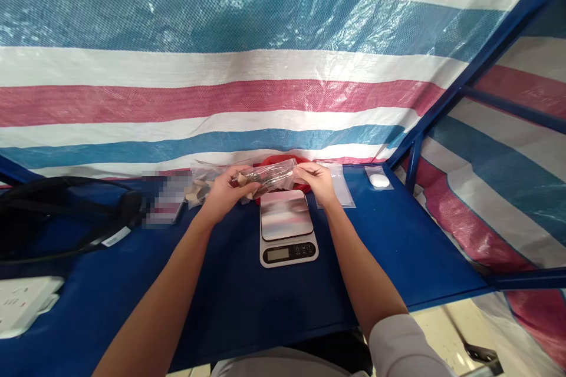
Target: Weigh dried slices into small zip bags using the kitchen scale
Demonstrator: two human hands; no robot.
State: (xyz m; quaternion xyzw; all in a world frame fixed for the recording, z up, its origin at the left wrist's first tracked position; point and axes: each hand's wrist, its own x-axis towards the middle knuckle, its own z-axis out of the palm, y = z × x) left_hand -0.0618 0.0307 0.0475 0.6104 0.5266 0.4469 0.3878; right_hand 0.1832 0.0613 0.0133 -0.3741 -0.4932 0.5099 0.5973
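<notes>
Between my two hands is a clear plastic bag [279,175] with brownish pieces in its left part. My left hand [226,191] is closed around the filled end of the bag. With thumb and fingers, my right hand [317,180] pinches the other end. Just below the bag a white kitchen scale [288,230] with a shiny metal plate stands on the blue table [239,300]; its plate bears nothing. Behind the bag lies something red [305,160], partly hidden. Another clear bag with tan pieces [197,191] lies left of my left hand.
Flat clear bags [342,185] lie right of my right hand. Farther right is a small bag with a white round item [379,180]. At left are a black strap-like object [119,212] and a white power strip [26,303]. Striped sheeting [221,68] hangs behind, with a blue frame [446,85].
</notes>
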